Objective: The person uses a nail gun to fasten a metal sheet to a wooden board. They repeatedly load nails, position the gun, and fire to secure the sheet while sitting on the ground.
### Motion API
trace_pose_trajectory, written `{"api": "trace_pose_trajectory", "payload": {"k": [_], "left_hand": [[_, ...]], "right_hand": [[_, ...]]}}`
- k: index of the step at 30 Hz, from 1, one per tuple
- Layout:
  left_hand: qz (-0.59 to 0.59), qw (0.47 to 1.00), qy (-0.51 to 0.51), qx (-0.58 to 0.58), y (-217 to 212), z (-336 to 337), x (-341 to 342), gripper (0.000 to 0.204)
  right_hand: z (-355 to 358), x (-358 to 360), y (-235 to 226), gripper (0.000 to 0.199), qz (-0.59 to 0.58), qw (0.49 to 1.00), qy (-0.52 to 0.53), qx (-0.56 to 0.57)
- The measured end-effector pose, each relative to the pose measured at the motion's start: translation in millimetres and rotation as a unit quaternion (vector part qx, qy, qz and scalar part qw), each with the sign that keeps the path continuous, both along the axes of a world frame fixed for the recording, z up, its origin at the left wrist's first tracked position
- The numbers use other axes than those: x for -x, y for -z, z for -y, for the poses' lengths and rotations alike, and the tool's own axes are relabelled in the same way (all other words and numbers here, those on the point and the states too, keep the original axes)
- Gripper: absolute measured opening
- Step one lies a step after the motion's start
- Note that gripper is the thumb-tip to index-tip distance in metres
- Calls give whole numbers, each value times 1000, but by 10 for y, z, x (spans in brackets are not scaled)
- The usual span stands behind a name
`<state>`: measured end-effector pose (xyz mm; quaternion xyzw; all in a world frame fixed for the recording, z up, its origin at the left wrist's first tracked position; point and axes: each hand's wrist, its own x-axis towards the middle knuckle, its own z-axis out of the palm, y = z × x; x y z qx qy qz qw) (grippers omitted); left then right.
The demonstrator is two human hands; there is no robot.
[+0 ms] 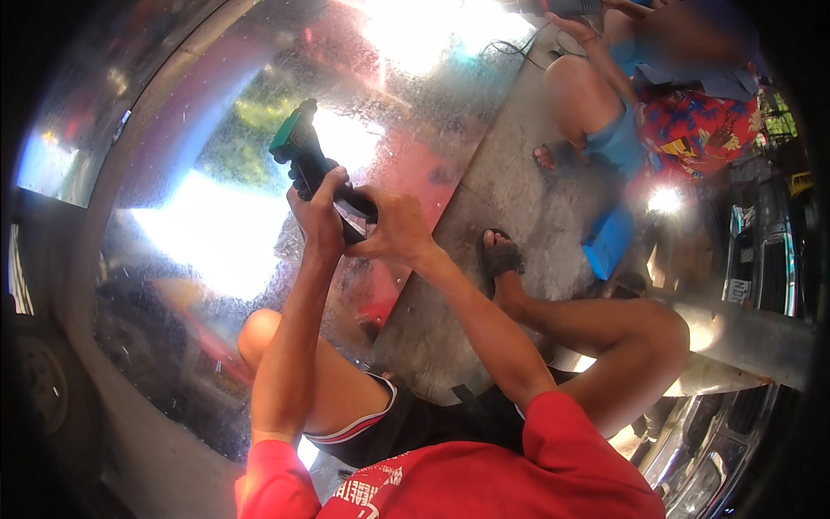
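Note:
Both of my hands are on a green-and-black handheld power tool (298, 143), raised over a shiny metal sheet (415, 164). My left hand (318, 212) is closed round its black body, just below the green end. My right hand (396, 223) grips the black lower part, fingers curled round it. The tool's green end points up and away from me, apart from the sheet as far as I can tell. Its exact kind is unclear.
At the upper right another person (596, 121) sits with a dark tool (566, 7) near their hand. A thin cable (519, 48) lies by the sheet's far edge. A blue case (608, 242) rests on the concrete floor (553, 203). Vehicle fronts (769, 251) line the right; a wheel (41, 381) stands left.

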<state>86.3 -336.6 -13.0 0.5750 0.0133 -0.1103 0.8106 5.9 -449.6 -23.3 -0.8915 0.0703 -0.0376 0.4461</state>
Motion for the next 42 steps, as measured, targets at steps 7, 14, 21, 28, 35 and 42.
{"api": "trace_pose_trajectory", "payload": {"k": [7, 14, 21, 28, 35, 42], "left_hand": [[87, 987, 123, 50, -190, 44, 68, 34], [185, 982, 41, -9, -164, 126, 140, 21], [186, 977, 104, -11, -317, 11, 128, 40], [217, 972, 84, -26, -472, -1, 231, 46], [208, 973, 97, 33, -598, -77, 262, 65], [234, 969, 62, 59, -658, -29, 325, 60]], "right_hand": [[48, 10, -189, 115, 148, 989, 4, 27], [65, -32, -193, 70, 165, 984, 23, 58], [-41, 7, -266, 63, 212, 974, 62, 39], [55, 14, -424, 67, 196, 980, 12, 21], [-28, 51, -556, 78, 212, 976, 15, 53], [-58, -39, -580, 68, 252, 957, 33, 141]]}}
